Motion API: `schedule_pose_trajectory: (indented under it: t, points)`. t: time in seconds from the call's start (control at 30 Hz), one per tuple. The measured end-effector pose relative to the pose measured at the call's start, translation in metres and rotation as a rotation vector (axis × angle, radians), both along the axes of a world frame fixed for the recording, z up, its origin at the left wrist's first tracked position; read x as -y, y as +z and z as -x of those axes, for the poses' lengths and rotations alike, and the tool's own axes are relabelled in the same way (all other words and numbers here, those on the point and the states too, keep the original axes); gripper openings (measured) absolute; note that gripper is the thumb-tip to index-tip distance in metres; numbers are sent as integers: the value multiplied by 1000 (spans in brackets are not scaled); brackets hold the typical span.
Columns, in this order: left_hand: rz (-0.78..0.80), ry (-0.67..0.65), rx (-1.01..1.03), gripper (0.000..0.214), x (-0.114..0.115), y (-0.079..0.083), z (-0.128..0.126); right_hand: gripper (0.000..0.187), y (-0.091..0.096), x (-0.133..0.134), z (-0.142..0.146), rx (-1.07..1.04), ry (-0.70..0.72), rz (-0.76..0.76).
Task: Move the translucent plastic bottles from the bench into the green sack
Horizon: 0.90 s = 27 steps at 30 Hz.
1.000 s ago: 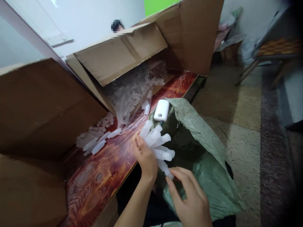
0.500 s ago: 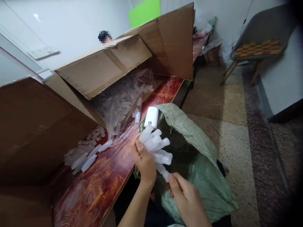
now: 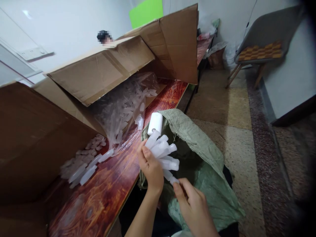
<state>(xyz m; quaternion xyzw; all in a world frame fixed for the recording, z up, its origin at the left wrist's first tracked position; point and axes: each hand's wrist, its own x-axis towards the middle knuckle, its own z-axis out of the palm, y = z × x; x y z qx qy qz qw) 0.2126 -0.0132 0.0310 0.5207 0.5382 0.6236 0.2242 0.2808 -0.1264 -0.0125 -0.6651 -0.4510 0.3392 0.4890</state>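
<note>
About seven tubes (image 3: pixel 160 148) fanned out of the left hand (image 3: pixel 151 171) near the middle of the frame; they overlapped, so the exact count could not be told. About five loose tubes (image 3: pixel 88 175) lay on the worktop (image 3: pixel 91 204) at lower left, beside a pile of small white pieces (image 3: pixel 92 144) too crowded to count. One clear bag (image 3: pixel 115 126), left of centre, held many more pieces, also beyond counting. There was one white device (image 3: pixel 155 123) at the edge of one green sack (image 3: pixel 195 136), one chair (image 3: pixel 266 38) at upper right and one other person (image 3: pixel 105 37) at upper left. Cardboard (image 3: pixel 103 70) stood across the left and top; how many boxes it made could not be told.

The held tubes ran from the left hand's grasp toward the right of the frame, over the sack's dark opening. The lowest one slanted down to the right hand (image 3: pixel 194 205), which touched its end.

The left forearm rose from the bottom edge, its hand clamped around the bunch, thumb uppermost. The right hand came in from the lower right, thumb and forefinger pinched on that lowest tube's tip.
</note>
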Motion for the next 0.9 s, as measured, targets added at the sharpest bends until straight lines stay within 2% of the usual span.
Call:
schedule_pose_trajectory:
  t: [0.1, 0.17, 0.33, 0.43, 0.57, 0.7, 0.9]
  points:
    - [-29, 2, -25, 37, 0, -1, -1, 57, 3, -1, -4, -112, 83, 112]
    - [-35, -2, -40, 37, 1, -2, -1, 50, 1, 0, -7, -139, 99, 133]
    - [2, -13, -13, 37, 3, -5, 0, 33, -5, 3, -8, 61, 6, -12]
    - [27, -3, 0, 39, 5, -5, 1, 48, -4, 3, -8, 151, 31, 19]
    - [79, -21, 48, 41, 5, -2, 4, 37, -2, 1, -7, 171, -10, -45]
    - [74, -12, 65, 39, 3, 0, 5, 41, -7, 1, -8, 192, 78, -64]
    - [101, -16, 118, 38, 4, 1, 5, 24, -6, -1, 2, 237, -42, -238]
